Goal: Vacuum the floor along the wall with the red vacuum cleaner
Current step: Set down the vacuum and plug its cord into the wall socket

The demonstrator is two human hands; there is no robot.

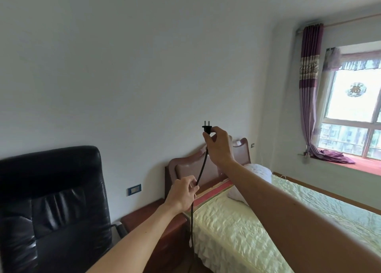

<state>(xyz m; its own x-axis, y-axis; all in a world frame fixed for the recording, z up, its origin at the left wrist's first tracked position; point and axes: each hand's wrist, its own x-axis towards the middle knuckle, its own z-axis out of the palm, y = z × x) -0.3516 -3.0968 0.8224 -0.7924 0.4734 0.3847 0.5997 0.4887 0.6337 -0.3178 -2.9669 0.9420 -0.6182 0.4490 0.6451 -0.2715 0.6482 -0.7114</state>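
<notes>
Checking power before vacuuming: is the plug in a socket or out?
Out. The right hand pinches the plug in mid-air, both prongs bare and pointing up; the left hand holds the cord.

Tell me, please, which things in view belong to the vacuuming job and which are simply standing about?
For the job: plug, pinched in the right hand; black cord, held lower down by the left hand; blue wall plate, possibly the socket. The vacuum cleaner itself is out of view.
Standing about: black office chair; bedside table; bed; white pillow; purple curtain.
</notes>
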